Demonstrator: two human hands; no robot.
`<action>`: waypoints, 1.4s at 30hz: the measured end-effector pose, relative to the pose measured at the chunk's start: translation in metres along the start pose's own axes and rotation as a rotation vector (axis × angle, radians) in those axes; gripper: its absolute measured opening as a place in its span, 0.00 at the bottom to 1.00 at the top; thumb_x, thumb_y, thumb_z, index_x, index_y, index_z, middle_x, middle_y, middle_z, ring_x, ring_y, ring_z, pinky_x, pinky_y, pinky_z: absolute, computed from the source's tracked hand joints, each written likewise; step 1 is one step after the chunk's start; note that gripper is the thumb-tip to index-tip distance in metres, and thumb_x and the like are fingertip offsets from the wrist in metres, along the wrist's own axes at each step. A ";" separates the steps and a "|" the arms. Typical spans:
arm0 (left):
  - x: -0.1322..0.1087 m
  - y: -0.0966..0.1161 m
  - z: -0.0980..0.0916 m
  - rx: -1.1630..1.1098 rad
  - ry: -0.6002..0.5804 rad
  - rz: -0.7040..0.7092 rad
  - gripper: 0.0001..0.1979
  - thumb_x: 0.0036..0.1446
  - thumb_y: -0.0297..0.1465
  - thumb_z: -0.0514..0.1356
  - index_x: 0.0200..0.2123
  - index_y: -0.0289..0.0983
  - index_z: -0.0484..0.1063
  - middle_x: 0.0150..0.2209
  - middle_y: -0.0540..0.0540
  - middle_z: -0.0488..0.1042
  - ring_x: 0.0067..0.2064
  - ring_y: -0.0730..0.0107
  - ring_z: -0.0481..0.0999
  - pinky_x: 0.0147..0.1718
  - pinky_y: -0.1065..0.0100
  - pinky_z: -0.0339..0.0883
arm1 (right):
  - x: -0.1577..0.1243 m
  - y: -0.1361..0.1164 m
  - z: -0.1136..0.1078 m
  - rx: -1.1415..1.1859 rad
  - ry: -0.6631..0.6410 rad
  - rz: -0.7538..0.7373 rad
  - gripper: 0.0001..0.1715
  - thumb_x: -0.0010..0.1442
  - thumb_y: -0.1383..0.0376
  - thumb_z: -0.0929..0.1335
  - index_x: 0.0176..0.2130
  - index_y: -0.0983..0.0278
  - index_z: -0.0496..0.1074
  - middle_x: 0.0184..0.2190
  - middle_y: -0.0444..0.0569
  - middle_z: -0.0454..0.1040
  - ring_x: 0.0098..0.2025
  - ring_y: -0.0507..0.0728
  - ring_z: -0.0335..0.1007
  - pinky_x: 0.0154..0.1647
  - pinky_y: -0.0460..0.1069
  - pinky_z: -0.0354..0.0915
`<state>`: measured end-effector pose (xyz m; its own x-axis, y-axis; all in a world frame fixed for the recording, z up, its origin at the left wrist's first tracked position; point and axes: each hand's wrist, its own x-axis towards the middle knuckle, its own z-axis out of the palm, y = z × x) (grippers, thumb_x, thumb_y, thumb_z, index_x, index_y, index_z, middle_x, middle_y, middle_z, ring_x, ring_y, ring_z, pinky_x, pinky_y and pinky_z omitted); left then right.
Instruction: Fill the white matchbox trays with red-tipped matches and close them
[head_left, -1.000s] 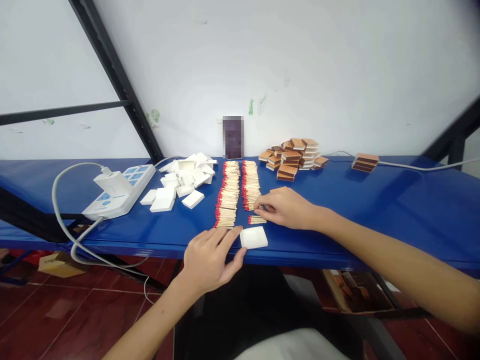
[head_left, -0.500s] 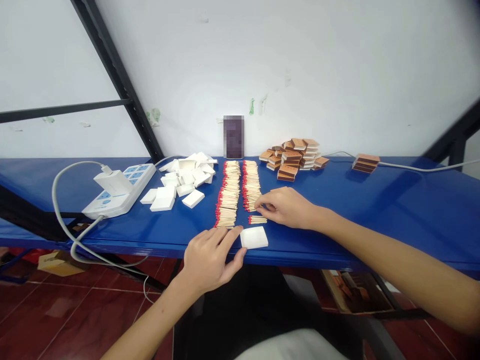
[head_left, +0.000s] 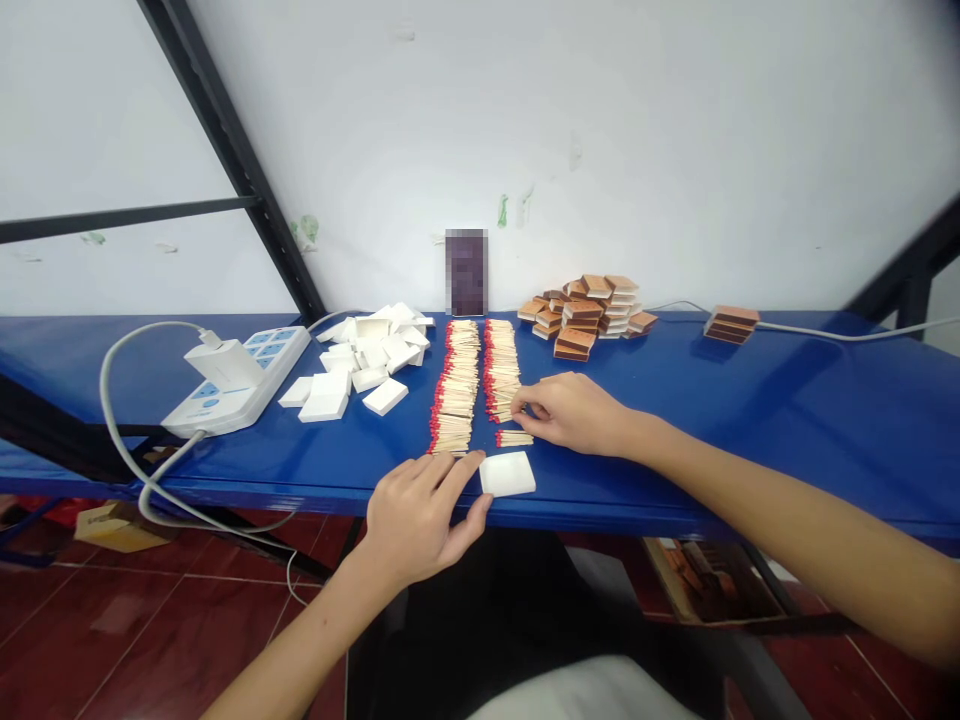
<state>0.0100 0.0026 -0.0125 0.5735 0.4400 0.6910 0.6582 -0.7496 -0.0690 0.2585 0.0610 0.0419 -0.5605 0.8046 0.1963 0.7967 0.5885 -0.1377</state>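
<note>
My left hand [head_left: 416, 515] rests at the table's front edge, thumb and index finger on the left corners of a white matchbox tray [head_left: 508, 474]. The tray lies flat with its hollow side up. Just behind it is a small separate bunch of matches [head_left: 514, 438]. Above that bunch, my right hand [head_left: 570, 412] pinches at the near end of the right-hand column of matches [head_left: 501, 365]; its fingertips partly hide the sticks. A longer column of red-headed matches [head_left: 456, 390] runs alongside on the left.
White matchbox trays [head_left: 375, 345] are heaped at the left, beside a power strip [head_left: 240, 385] with a charger and cable. Brown matchbox sleeves [head_left: 581, 315] are piled at the back right, with a small stack [head_left: 731, 324] farther right. A pixelated dark panel [head_left: 466, 272] stands against the wall.
Almost nothing differs. My right fingertips have shifted very slightly at the end of the match column, and my left hand stays on the tray.
</note>
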 end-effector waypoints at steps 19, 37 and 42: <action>0.002 -0.001 0.000 0.013 0.000 0.007 0.15 0.65 0.35 0.56 0.51 0.35 0.72 0.35 0.45 0.79 0.32 0.62 0.78 0.30 0.63 0.67 | 0.000 -0.006 -0.007 0.107 -0.049 0.030 0.08 0.62 0.65 0.67 0.32 0.62 0.75 0.21 0.41 0.70 0.25 0.50 0.62 0.31 0.47 0.49; 0.000 -0.001 0.000 0.015 0.000 -0.002 0.15 0.65 0.36 0.56 0.51 0.36 0.72 0.34 0.45 0.79 0.33 0.62 0.78 0.31 0.63 0.67 | 0.001 -0.001 0.002 0.034 0.009 -0.005 0.13 0.67 0.62 0.64 0.39 0.60 0.79 0.27 0.45 0.78 0.29 0.53 0.69 0.32 0.47 0.52; -0.002 -0.001 0.001 0.010 -0.009 -0.005 0.15 0.64 0.36 0.57 0.51 0.36 0.72 0.34 0.46 0.79 0.33 0.61 0.78 0.31 0.62 0.67 | 0.001 -0.002 0.002 0.030 0.013 0.013 0.13 0.66 0.62 0.65 0.39 0.60 0.80 0.29 0.45 0.80 0.31 0.53 0.70 0.33 0.47 0.53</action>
<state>0.0086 0.0028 -0.0142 0.5742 0.4484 0.6850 0.6663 -0.7421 -0.0727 0.2561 0.0610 0.0399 -0.5473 0.8109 0.2070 0.7963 0.5807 -0.1695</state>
